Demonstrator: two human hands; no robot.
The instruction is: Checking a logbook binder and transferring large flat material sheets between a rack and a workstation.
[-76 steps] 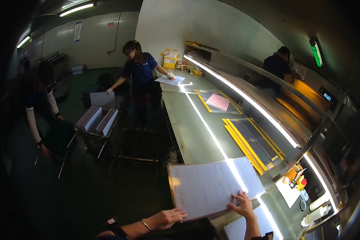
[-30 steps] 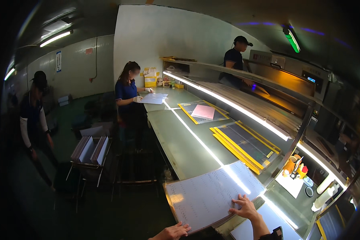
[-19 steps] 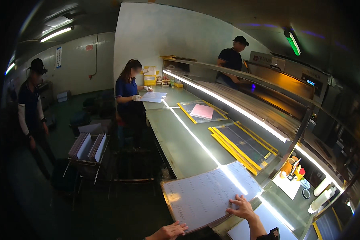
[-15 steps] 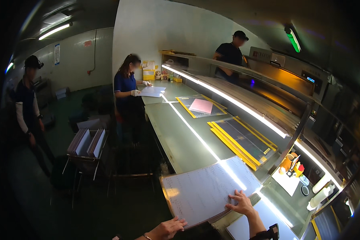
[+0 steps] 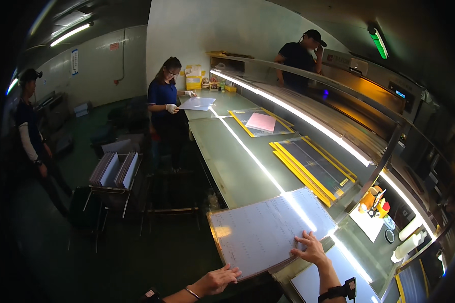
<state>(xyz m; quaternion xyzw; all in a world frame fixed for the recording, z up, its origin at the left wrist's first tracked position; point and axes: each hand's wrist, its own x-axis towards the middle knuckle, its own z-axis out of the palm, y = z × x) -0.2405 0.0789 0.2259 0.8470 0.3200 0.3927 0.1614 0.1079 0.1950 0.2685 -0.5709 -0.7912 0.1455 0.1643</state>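
One white rectangular panel (image 5: 268,232), top face printed with rows of tiny dark marks. Left border yellowish, warm glare patch just inside it, bright reflected light bar across the right part. Near edge looks layered; can't count sheets. Lies slanted, face up, at the near end of the green worktop (image 5: 227,161).

Edges/room: left end reaches past the line of the worktop's left edge, dark floor beyond; support there hidden. Far long edge faces a stretch of green surface leading up to the co-worker's white sheet (image 5: 197,103), well apart. Tightest side is the right: yellow-edged dark film (image 5: 316,166) just beside the panel's far right corner, contact not readable. Second white sheet (image 5: 338,265) lies just off the panel's near right side, partly under the right forearm. White bottle (image 5: 407,247) and black ring (image 5: 390,236) sit farther right.

Grip: left hand (image 5: 217,281) at the near left corner, fingers together, tips touching the edge; thumb hidden, can't tell if it pinches. Right hand (image 5: 311,248) open, fingers spread on the top face by the near right edge. Most of the panel extends beyond both hands, away from the wearer.
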